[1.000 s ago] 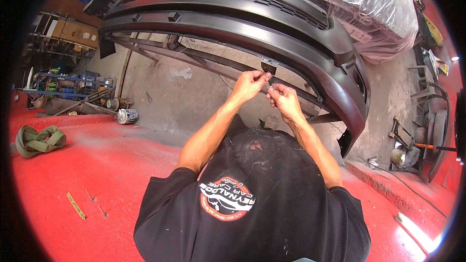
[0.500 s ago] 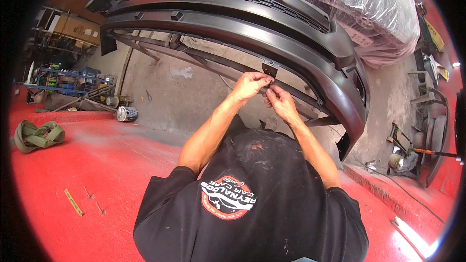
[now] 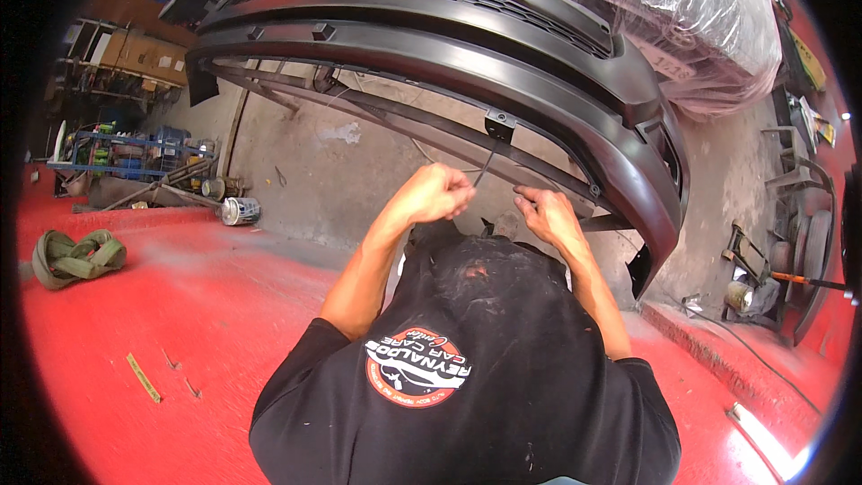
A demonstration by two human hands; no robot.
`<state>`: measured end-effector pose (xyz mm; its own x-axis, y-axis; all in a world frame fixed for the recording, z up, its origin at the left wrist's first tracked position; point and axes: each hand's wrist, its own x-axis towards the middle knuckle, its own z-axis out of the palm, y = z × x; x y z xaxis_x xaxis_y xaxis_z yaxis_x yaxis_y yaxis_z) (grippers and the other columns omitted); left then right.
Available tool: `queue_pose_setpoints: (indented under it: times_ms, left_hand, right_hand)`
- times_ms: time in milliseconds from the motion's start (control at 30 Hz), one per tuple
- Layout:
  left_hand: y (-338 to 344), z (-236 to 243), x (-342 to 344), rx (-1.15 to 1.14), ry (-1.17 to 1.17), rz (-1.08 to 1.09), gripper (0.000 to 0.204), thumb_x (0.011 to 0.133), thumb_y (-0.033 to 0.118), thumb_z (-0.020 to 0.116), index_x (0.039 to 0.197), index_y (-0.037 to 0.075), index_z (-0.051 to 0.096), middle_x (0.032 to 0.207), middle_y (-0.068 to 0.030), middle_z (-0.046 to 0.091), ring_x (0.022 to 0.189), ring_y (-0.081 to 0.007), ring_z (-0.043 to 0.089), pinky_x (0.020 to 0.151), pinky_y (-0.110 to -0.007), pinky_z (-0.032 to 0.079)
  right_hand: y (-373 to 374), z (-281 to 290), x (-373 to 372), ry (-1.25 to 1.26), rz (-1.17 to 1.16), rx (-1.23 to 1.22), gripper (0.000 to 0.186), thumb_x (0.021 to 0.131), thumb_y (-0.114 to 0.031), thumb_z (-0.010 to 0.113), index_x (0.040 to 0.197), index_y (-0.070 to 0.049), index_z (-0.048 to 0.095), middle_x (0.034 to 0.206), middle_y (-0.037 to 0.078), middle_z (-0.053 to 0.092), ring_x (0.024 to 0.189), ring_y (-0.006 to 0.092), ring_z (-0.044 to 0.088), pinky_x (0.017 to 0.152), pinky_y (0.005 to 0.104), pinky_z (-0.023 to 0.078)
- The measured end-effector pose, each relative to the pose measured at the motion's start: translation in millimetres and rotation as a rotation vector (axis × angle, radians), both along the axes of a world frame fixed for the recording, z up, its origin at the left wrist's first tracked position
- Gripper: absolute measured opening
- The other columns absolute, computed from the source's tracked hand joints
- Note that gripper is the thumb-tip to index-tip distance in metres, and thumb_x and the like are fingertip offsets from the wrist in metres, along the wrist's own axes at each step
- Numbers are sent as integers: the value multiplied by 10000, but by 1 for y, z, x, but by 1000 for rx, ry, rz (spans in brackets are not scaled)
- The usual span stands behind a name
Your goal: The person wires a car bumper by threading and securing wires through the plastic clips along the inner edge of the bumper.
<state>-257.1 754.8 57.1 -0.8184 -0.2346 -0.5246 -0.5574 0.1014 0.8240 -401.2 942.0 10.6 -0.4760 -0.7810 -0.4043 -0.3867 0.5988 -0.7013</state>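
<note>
My left hand [image 3: 437, 193], center of frame, is pinched on the lower end of a thin dark strip [image 3: 486, 169]. The strip slants up to a small black box [image 3: 499, 126] on the lower edge of the black bumper [image 3: 395, 40]. My right hand [image 3: 548, 214] is just right of it, near the strip, thumb and forefinger slightly apart. Bumper arcs across the upper middle, down to center right; a dark metal bar [image 3: 422, 117] runs below it. Below my hands: my black shirt [image 3: 539, 368], round patch on the chest. Farther out: clear plastic sheeting [image 3: 696, 13] upper right, gray floor [image 3: 314, 180] behind the hands, metal can [image 3: 241, 211] left of center, green cap [image 3: 79, 258] at left on red floor [image 3: 215, 305], yellow strip [image 3: 144, 378] lower left, lit tube [image 3: 763, 440] lower right.
</note>
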Motion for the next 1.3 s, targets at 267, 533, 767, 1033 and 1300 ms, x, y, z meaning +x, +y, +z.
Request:
queue_pose_setpoints:
  times_ms: [267, 533, 767, 1033, 1300]
  left_hand:
    - [-2, 67, 26, -930, 23, -213, 118, 771, 113, 610, 765, -3, 631, 719, -197, 618, 692, -376, 607, 614, -428, 483]
    - [4, 59, 13, -1164, 499, -25, 148, 718, 50, 669, 866, 62, 669, 795, -98, 637, 720, -276, 619, 649, -339, 508]
    - [21, 7, 1, -1105, 666, 40, 192, 692, 23, 704, 880, 62, 687, 830, -85, 651, 732, -244, 628, 650, -314, 523]
    - [22, 4, -19, -607, 471, 280, 135, 750, 55, 720, 882, 32, 705, 816, -97, 667, 714, -159, 642, 643, -258, 505]
    - [22, 7, -38, -681, 395, 212, 147, 770, 80, 711, 913, 45, 698, 820, -87, 664, 704, -173, 639, 622, -276, 507]
  right_hand:
    - [-41, 78, 24, 596, 162, -809, 226, 755, -112, 676, 965, -41, 631, 830, 84, 607, 742, 252, 558, 666, 361, 464]
    - [-57, 50, 29, 507, 171, -765, 278, 789, -134, 664, 1038, -23, 616, 837, 126, 602, 766, 284, 589, 663, 363, 483]
    - [-25, 1, 1, 113, -161, -424, 252, 851, -206, 589, 976, 3, 650, 896, 204, 632, 797, 362, 626, 706, 402, 489]
    - [3, -31, -15, 13, -243, -169, 286, 848, -276, 571, 945, -25, 667, 794, 232, 640, 778, 390, 629, 723, 433, 475]
    - [0, -116, -17, -111, -175, 45, 536, 829, -326, 587, 1209, 43, 507, 1102, 247, 600, 1064, 388, 555, 931, 408, 422]
